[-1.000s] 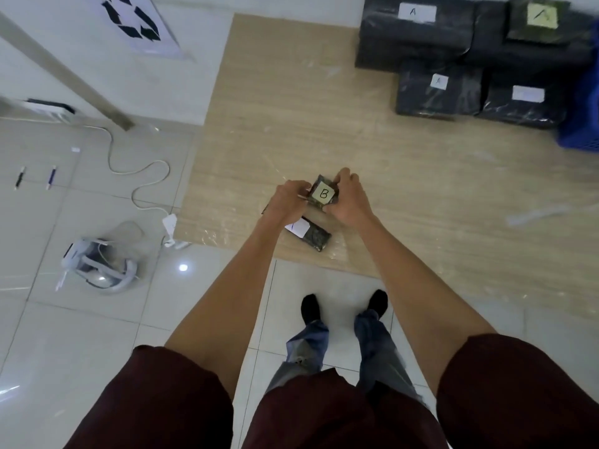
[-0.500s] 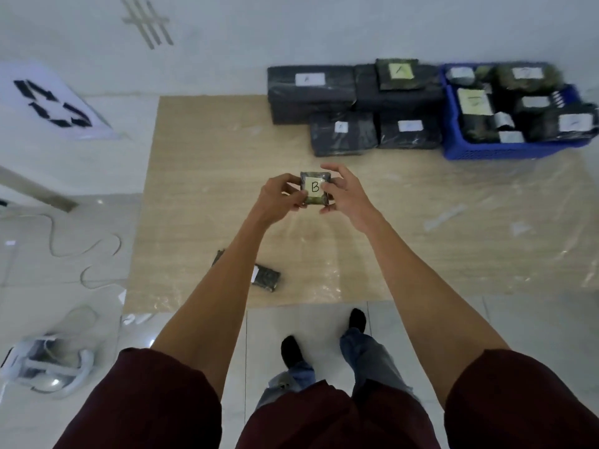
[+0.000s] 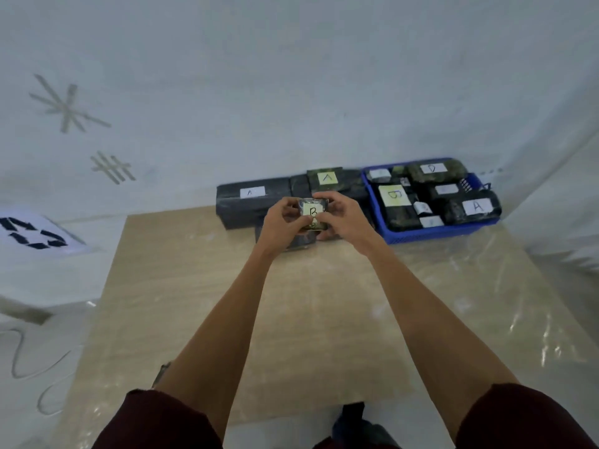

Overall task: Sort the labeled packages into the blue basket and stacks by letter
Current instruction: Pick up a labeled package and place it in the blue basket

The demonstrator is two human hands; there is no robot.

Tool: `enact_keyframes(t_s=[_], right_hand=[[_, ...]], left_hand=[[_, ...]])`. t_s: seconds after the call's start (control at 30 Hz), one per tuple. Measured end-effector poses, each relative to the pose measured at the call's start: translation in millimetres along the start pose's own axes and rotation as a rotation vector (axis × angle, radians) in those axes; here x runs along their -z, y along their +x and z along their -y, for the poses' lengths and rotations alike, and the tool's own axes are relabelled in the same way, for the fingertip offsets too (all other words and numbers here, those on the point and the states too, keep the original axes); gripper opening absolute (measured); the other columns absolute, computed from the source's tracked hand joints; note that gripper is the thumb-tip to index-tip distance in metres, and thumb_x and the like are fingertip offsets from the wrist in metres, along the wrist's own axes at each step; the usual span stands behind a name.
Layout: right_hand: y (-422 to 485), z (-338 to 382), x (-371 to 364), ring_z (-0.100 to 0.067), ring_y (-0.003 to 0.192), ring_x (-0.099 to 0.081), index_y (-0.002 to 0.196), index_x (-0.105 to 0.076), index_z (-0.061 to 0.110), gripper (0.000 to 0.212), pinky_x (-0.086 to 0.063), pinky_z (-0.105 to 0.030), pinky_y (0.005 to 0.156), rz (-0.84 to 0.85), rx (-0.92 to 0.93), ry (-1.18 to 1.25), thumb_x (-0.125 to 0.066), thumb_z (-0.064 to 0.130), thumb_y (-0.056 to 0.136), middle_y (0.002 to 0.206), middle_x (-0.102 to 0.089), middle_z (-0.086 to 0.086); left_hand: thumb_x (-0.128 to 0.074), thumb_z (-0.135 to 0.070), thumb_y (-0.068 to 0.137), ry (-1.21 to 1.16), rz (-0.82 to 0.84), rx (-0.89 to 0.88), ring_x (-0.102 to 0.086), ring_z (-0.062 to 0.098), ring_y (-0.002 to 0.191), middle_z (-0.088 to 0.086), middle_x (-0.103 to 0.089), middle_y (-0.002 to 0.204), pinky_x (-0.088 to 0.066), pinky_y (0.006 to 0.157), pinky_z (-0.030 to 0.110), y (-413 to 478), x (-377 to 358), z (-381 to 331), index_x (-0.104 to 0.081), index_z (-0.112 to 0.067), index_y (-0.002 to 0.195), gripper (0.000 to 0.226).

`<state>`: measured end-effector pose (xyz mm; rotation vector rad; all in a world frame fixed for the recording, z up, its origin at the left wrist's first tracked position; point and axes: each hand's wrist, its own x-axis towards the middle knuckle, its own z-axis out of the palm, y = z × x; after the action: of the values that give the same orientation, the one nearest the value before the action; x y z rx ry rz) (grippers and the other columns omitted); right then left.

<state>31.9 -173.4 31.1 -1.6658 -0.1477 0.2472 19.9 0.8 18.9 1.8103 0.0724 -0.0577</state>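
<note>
Head view, looking forward and down: we hold the small package (image 3: 312,212), wrapped in dark film and bearing a pale label marked B, in the air between both hands, in front of the dark stack by the wall. Our left hand (image 3: 282,222) pinches its left edge with curled fingers and thumb; our right hand (image 3: 343,218) grips the right edge in the same way. The blue basket (image 3: 431,234) stands to the right of the hands, on the beige board (image 3: 291,319) and close to the wall. In it we read a large package labelled B (image 3: 393,196), one labelled D (image 3: 432,170) and one labelled A (image 3: 475,207); its other labels are too blurred to read. Just left of the basket lie a long black package labelled A (image 3: 249,202) and a package with a yellow A label (image 3: 325,178) on top of the stack, whose lower part the hands hide. At far left we note a sheet with recycling arrows (image 3: 32,236), a pale cable (image 3: 19,358) and tape marks (image 3: 66,106) on the wall
</note>
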Motion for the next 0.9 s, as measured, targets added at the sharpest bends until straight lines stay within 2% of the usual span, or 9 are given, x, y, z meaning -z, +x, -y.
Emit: enact_keyframes(t_s=[0.07, 0.13, 0.23, 0.33, 0.4, 0.5, 0.67, 0.8, 0.9], right_hand=[[9.0, 8.1, 15.0, -0.021, 0.076, -0.067, 0.13, -0.061, 0.006, 0.04, -0.062, -0.035, 0.056, 0.008, 0.035, -0.019, -0.061, -0.008, 0.093, 0.086, -0.06, -0.008], [16.6, 13.5, 27.8, -0.019, 0.072, -0.065, 0.129, -0.062, 0.005, 0.039, -0.061, -0.034, 0.053, -0.01, 0.074, -0.045, -0.062, -0.008, 0.093, 0.081, -0.06, -0.006], [28.6, 21.7, 40.3, -0.014, 0.066, -0.063, 0.126, -0.064, 0.008, 0.037, -0.06, -0.035, 0.052, -0.022, 0.083, -0.066, -0.064, -0.007, 0.092, 0.076, -0.059, -0.002], [38.3, 29.3, 45.5, -0.018, 0.072, -0.064, 0.125, -0.065, 0.014, 0.038, -0.061, -0.034, 0.056, 0.021, 0.062, -0.085, -0.065, -0.004, 0.092, 0.084, -0.06, -0.009], [44.6, 31.2, 47.2, -0.023, 0.076, -0.065, 0.125, -0.065, 0.015, 0.039, -0.061, -0.034, 0.056, 0.027, 0.068, -0.081, -0.065, -0.005, 0.091, 0.092, -0.06, -0.016], [51.3, 35.3, 46.0, -0.017, 0.069, -0.067, 0.125, -0.066, 0.013, 0.04, -0.06, -0.034, 0.054, -0.008, 0.093, -0.081, -0.065, -0.007, 0.09, 0.097, -0.062, -0.016], [63.0, 43.3, 42.1, -0.022, 0.077, -0.072, 0.125, -0.065, 0.014, 0.041, -0.061, -0.035, 0.056, 0.002, 0.092, -0.061, -0.065, -0.007, 0.09, 0.108, -0.065, -0.018], [70.5, 49.5, 38.1, -0.018, 0.076, -0.071, 0.125, -0.065, 0.013, 0.041, -0.061, -0.034, 0.054, -0.018, 0.111, -0.046, -0.064, -0.007, 0.09, 0.101, -0.064, -0.013], [75.8, 53.3, 35.3, -0.017, 0.072, -0.07, 0.123, -0.066, 0.012, 0.04, -0.061, -0.035, 0.053, -0.042, 0.118, -0.034, -0.065, -0.008, 0.089, 0.099, -0.063, -0.013]], left_hand=[[-0.078, -0.011, 0.086, 0.012, -0.019, -0.022, -0.071, 0.035, 0.096, 0.014, -0.072, 0.102, -0.06, 0.082, 0.055, 12.1, -10.5, -12.7, -0.064, -0.017, 0.111, 0.029], [-0.076, -0.009, 0.088, 0.007, -0.017, -0.038, -0.071, 0.031, 0.096, 0.01, -0.07, 0.099, -0.062, 0.082, 0.051, 20.9, -20.5, -26.6, -0.063, -0.017, 0.112, 0.028], [-0.075, -0.011, 0.089, 0.007, -0.057, -0.059, -0.067, 0.019, 0.089, -0.001, -0.065, 0.091, -0.062, 0.076, 0.035, 32.3, -29.9, -38.6, -0.063, -0.017, 0.109, 0.023], [-0.074, -0.006, 0.089, -0.018, -0.087, -0.064, -0.064, 0.015, 0.081, 0.001, -0.064, 0.089, -0.056, 0.065, 0.02, 39.6, -31.9, -42.3, -0.063, -0.012, 0.109, 0.024], [-0.074, -0.008, 0.089, -0.003, -0.085, -0.07, -0.066, 0.019, 0.085, 0.006, -0.066, 0.092, -0.058, 0.068, 0.025, 46.4, -29.5, -44.7, -0.063, -0.012, 0.111, 0.025], [-0.076, -0.011, 0.088, -0.016, -0.067, -0.07, -0.069, 0.028, 0.092, 0.013, -0.069, 0.1, -0.062, 0.078, 0.037, 55.3, -24.0, -49.7, -0.063, -0.014, 0.111, 0.027], [-0.075, -0.005, 0.088, -0.018, -0.051, -0.09, -0.07, 0.02, 0.086, 0.01, -0.07, 0.098, -0.063, 0.071, 0.032, 65.7, -13.6, -58.3, -0.061, -0.007, 0.117, 0.031], [-0.072, -0.003, 0.09, -0.023, -0.026, -0.088, -0.069, 0.008, 0.076, 0.01, -0.067, 0.099, -0.058, 0.063, 0.022, 72.6, -4.9, -66.8, -0.059, -0.002, 0.121, 0.033], [-0.071, -0.004, 0.091, -0.024, -0.025, -0.105, -0.069, 0.014, 0.08, 0.013, -0.068, 0.104, -0.061, 0.066, 0.026, 76.0, 0.8, -69.1, -0.06, -0.003, 0.121, 0.032]])
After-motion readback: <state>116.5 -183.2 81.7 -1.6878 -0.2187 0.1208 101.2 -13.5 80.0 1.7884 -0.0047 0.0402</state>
